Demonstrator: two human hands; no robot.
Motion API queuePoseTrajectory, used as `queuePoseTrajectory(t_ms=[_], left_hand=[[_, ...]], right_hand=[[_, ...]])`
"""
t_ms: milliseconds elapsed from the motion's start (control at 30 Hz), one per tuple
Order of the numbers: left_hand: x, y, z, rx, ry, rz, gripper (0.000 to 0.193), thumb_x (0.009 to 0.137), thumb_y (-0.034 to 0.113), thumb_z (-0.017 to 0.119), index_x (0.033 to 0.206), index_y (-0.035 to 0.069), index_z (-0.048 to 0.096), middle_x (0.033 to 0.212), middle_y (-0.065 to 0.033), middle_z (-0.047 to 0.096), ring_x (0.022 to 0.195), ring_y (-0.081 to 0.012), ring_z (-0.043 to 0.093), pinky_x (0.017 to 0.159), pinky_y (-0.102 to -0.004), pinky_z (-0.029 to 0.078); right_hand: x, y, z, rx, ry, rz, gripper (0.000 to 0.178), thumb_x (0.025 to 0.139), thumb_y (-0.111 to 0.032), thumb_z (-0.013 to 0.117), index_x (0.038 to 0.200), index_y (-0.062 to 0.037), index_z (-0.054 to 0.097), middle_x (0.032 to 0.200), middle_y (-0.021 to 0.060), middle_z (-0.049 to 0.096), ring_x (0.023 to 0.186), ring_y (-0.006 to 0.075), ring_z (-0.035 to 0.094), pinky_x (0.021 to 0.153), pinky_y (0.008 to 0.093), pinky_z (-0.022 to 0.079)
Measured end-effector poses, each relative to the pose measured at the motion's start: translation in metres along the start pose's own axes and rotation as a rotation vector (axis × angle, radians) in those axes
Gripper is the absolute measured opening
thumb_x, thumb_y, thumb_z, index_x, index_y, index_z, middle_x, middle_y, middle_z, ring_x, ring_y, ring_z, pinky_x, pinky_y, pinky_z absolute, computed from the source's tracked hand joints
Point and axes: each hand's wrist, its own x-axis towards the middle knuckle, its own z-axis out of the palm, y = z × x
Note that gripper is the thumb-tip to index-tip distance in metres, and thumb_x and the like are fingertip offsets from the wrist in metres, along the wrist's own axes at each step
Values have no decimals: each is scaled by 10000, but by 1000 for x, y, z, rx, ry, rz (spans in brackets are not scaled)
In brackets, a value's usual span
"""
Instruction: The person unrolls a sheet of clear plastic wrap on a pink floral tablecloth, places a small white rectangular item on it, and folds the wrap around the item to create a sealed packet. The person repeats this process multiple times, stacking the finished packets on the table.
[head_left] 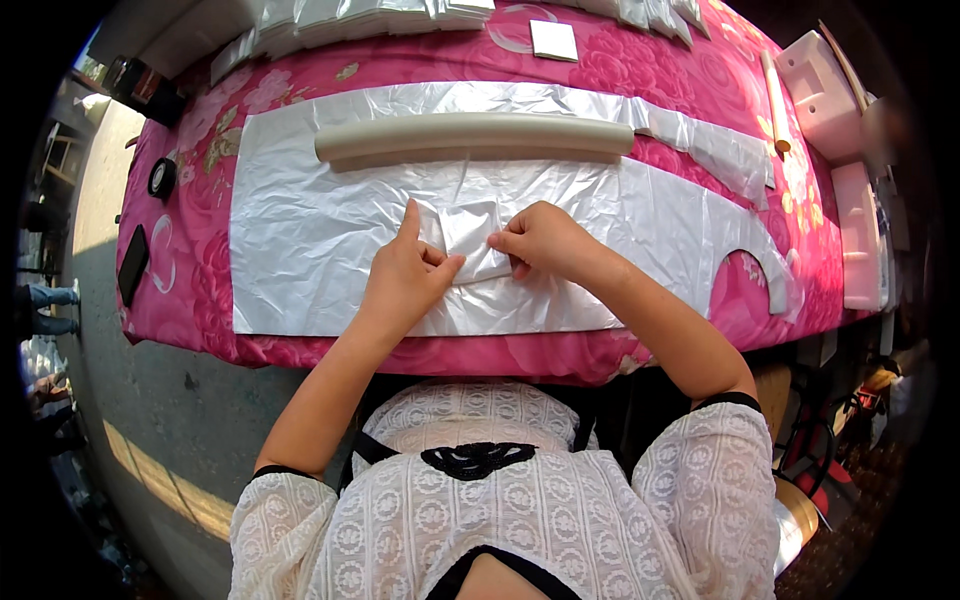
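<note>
A white plastic bag (310,240) with handle loops at its right end lies spread and wrinkled before me, perhaps on top of others. Between my hands is a small folded square of white plastic (470,230); whether it is a separate piece I cannot tell. My right hand (540,240) pinches this square's right edge between thumb and fingers. On its left side rests my left hand (405,270), index finger stretched forward, thumb apart and the other fingers curled. A long beige tube (475,135) lies across the bag, beyond both hands.
Stacks of folded white bags (370,22) line the table's far edge, with a white square packet (553,40) nearby. At left lie a phone (133,265), a tape roll (161,177) and a dark jar (145,88). White foam boxes (825,95) stand at right, near a thin roll (775,100).
</note>
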Motion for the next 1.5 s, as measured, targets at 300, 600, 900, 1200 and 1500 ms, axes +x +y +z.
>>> queuePoseTrajectory(t_ms=[300, 600, 900, 1200, 1500], left_hand=[[5, -8, 46, 579, 151, 577, 947, 749, 474, 618, 1374, -87, 179, 1414, -254, 244, 1344, -341, 213, 1085, -464, 172], [9, -16, 55, 587, 86, 493, 1093, 741, 590, 569, 1404, -55, -12, 1473, -230, 83, 1379, -353, 66, 1107, -460, 64], [-96, -57, -2, -757, -110, 36, 510, 925, 220, 466, 1344, -14, 295, 1307, -191, 437, 1071, -248, 566, 878, -314, 456], [-145, -106, -9, -1187, 6, -645, 371, 905, 255, 518, 1111, -53, 526, 1016, -135, 622, 850, -200, 637, 687, -296, 537], [-114, -46, -33, -182, -83, -147, 234, 777, 23, 633, 1008, -14, 629, 877, -78, 668, 733, -114, 642, 664, -239, 515]], right_hand=[[0, 2, 3, 6, 29, -60, 304, 807, -255, 580, 659, -1, 654, 565, 94, 624, 508, 168, 604, 554, 301, 482], [-24, -12, -4, -577, 141, -113, 212, 634, -225, 656, 685, -20, 650, 656, 131, 631, 651, 271, 632, 592, 374, 499], [11, -5, 32, -725, 458, -872, 589, 833, -418, 552, 1261, -27, 448, 1337, 192, 404, 1291, 341, 307, 1065, 438, 246], [-32, -32, 176, -370, 166, -656, 771, 866, -545, 417, 1412, -40, 212, 1477, 236, 42, 1377, 377, -15, 1097, 471, 27], [-35, -2, 69, -399, 104, -1071, 97, 795, -146, 618, 761, -55, 625, 1160, 121, 540, 1232, 328, 381, 1013, 446, 316]])
